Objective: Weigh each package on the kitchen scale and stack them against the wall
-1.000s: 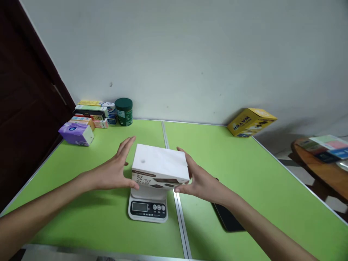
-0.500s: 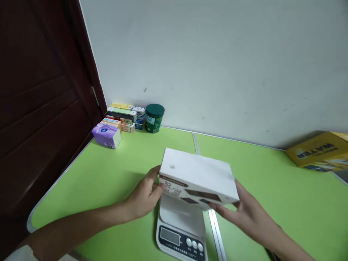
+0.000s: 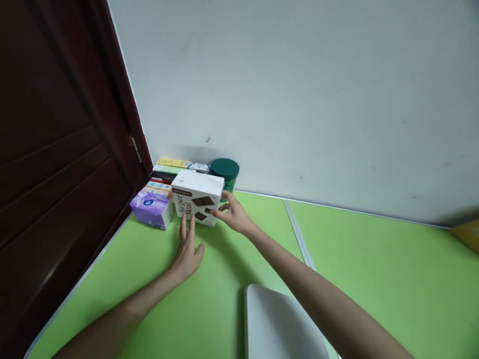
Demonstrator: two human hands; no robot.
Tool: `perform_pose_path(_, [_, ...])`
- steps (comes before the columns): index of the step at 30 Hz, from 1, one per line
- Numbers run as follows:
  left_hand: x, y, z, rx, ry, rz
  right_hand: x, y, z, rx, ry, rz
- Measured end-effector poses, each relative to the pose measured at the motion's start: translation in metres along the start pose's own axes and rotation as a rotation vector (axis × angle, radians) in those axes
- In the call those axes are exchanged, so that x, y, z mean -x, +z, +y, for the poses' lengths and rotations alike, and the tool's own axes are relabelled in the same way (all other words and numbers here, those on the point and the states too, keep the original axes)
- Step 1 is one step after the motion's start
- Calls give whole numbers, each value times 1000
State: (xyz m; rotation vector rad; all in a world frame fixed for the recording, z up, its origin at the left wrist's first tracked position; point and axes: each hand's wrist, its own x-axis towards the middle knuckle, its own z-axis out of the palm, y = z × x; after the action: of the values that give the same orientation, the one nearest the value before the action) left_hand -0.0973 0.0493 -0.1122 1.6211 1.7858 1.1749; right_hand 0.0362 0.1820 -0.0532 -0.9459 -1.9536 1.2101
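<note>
A white "Super Meal" box [image 3: 198, 182] with brown bar pictures stands near the back left, beside the purple tissue pack [image 3: 151, 209] and before the green-lidded tub [image 3: 225, 168]. My right hand [image 3: 234, 214] grips its right end, thumb on the front face and fingers at the side. My left hand [image 3: 188, 254] has its fingers stretched up against or just before the box's lower front, thumb apart. The kitchen scale [image 3: 280, 324] lies at the lower middle, partly covered by my right forearm; its display is out of view.
Several small cartons, among them a yellow one [image 3: 173, 162], are stacked behind the tissue pack against the wall. A dark red door [image 3: 56, 174] borders the left. Part of a yellow box [image 3: 467, 234] shows at the right edge. A metal strip [image 3: 299, 234] crosses the green table.
The white box has moved from above the scale to the back-left group, carried by my hands. My left hand has let go and spread its fingers. The view has shifted left.
</note>
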Motion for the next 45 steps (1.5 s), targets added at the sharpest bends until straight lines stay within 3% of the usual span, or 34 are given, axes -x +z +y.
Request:
perform_pose_path(5, [-17, 0, -10, -2, -65, -79, -16, 13, 12, -17, 8, -10])
perform_pose_path(14, [-31, 12, -20, -58, -114, -49, -26, 23, 17, -33, 2, 4])
perform_pose_path(24, [-32, 10, -20, -113, -98, -29, -27, 27, 24, -14, 9, 25])
perform_pose_path(30, [-26, 9, -14, -137, -72, -58, -3, 19, 22, 32, 124, 22])
perform_pose_path(34, [-4, 14, 14, -213, 121, -224, 62, -14, 16, 81, 170, -119])
perform_pose_path(38, [17, 38, 64, -199, 246, -470, 146, -69, 7, 93, 154, -235])
perform_pose_path(41, [28, 73, 111, -187, 300, -664, 204, -120, 7, 154, 141, -119])
perform_pose_path(45, [30, 139, 181, -167, 368, -847, 263, -195, 31, 94, 220, 205])
